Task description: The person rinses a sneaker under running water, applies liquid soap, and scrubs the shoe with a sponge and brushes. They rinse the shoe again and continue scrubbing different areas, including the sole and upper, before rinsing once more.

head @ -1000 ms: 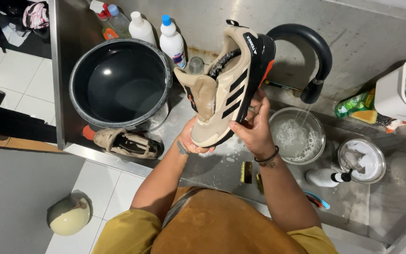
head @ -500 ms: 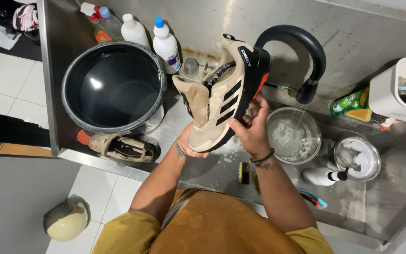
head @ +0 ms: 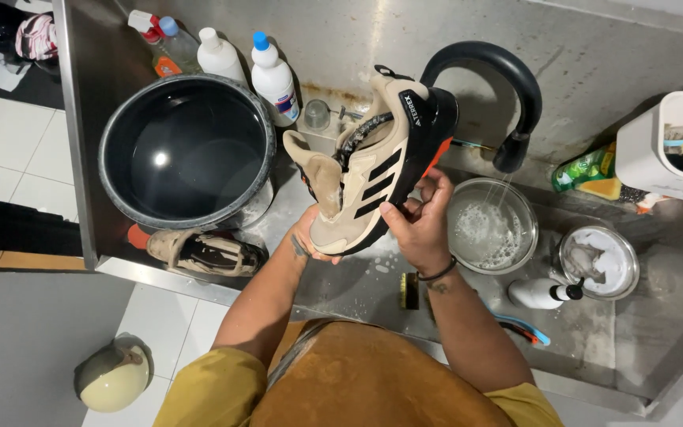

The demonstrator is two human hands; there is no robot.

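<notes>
Both hands hold a tan shoe (head: pixel 373 170) up over the wet metal bench (head: pixel 658 332). The left hand (head: pixel 310 237) cups its near end from below. The right hand (head: pixel 420 225) grasps its right side. Just right sits a soapy bowl (head: pixel 490 228). Far left stands a big dark pot (head: pixel 187 150).

1. Both hands hold a beige sneaker with black stripes and a black sole (head: pixel 373 170) above the steel counter (head: pixel 357 277).
2. The left hand (head: pixel 310 241) supports the toe; the right hand (head: pixel 416 225) wraps the sole side.
3. A large dark round pot (head: pixel 187 150) stands just left.
4. A second beige shoe (head: pixel 203 251) lies below the pot.
5. A steel bowl with foamy water (head: pixel 490 225) sits under the black curved faucet (head: pixel 499 87).
</notes>
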